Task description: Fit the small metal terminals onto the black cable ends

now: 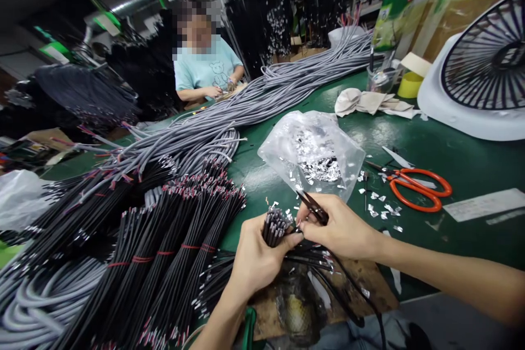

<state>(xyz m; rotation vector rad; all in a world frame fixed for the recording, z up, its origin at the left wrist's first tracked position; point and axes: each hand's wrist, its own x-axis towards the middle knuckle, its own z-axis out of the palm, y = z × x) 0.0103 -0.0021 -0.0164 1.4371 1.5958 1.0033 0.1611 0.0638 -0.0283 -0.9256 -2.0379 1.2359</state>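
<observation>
My left hand [256, 257] is wrapped round a bundle of black cables [275, 227], their cut ends pointing up. Close against it, my right hand [338, 227] is closed, with a pair of dark tweezers [314, 209] lodged in it, the tips pointing up and left. My right thumb and forefinger pinch at a cable end beside the bundle; that small spot is partly hidden. Beyond my hands a clear plastic bag [340, 139] lies open with many small silvery pieces [322, 168] in it. More black cables lie beneath my hands over a brown board [369, 284].
Tied bundles of black cables [164, 262] lie at left, long grey cables [287, 85] behind. Orange-handled scissors [441, 208] and silvery scraps [385, 210] rest on the green table [484, 167] at right, near a white fan [435, 104]. Across the table sits another person [209, 68].
</observation>
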